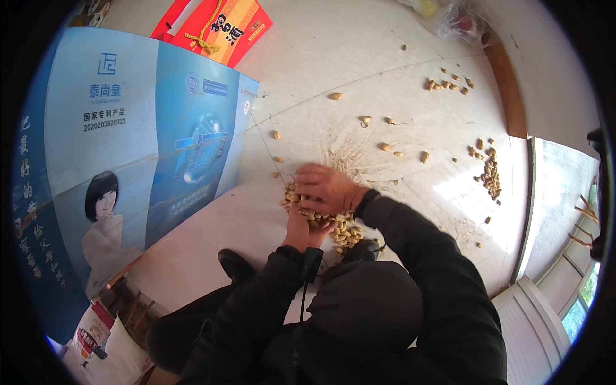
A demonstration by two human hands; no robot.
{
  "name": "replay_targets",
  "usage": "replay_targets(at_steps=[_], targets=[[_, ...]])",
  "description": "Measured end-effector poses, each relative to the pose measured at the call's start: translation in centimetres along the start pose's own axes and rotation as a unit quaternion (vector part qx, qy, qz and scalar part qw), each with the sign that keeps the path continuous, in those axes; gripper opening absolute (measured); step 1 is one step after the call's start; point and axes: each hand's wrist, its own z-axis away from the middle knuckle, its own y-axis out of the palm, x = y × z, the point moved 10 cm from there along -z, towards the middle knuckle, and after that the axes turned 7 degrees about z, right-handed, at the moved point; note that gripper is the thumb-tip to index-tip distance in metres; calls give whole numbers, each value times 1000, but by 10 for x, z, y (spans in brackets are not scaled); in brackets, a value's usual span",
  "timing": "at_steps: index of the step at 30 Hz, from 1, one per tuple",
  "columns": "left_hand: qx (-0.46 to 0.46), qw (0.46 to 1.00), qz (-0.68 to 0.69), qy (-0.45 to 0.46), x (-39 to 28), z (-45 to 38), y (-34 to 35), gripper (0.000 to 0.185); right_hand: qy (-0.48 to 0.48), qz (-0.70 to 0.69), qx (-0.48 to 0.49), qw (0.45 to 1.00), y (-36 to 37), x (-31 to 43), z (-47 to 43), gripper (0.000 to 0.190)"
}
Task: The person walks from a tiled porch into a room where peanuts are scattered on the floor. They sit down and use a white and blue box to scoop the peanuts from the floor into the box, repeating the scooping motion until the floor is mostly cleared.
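A pile of unshelled peanuts (347,232) lies on the pale floor close to my shoes. My left hand (308,231) is cupped at the near side of the pile, with peanuts between its thumb and fingers. Over the same peanuts reaches my right hand (329,187), back upward and blurred. Its fingertips touch or nearly touch the nuts, and its palm is hidden. Some peanuts (291,196) show at the left, beyond my left thumb.
Dusty soil (351,163) and scattered peanuts (385,147) mark the tile floor. A smaller peanut heap (491,177) lies at the right. A large blue printed carton (192,130) stands left, a red gift bag (231,29) behind it. Near my feet is a black shoe (236,264).
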Motion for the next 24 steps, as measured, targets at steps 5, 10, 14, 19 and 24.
replay_targets(at_steps=[5,10,14,19,24], targets=[[106,994,19,28,2,-18,5,53,185,-67,-96,976,12,28,54,25],[185,983,-18,-7,18,-4,41,39,275,-73,-178,942,-26,47,68,20],[215,974,-62,45,17,85,123,35,196,-28,-284,938,-119,97,26,21],[350,910,-92,204,-50,282,255,34,8,154,-361,920,-270,224,-101,30],[565,643,-207,473,-160,543,311,40,-308,146,-479,809,-350,384,-250,26]])
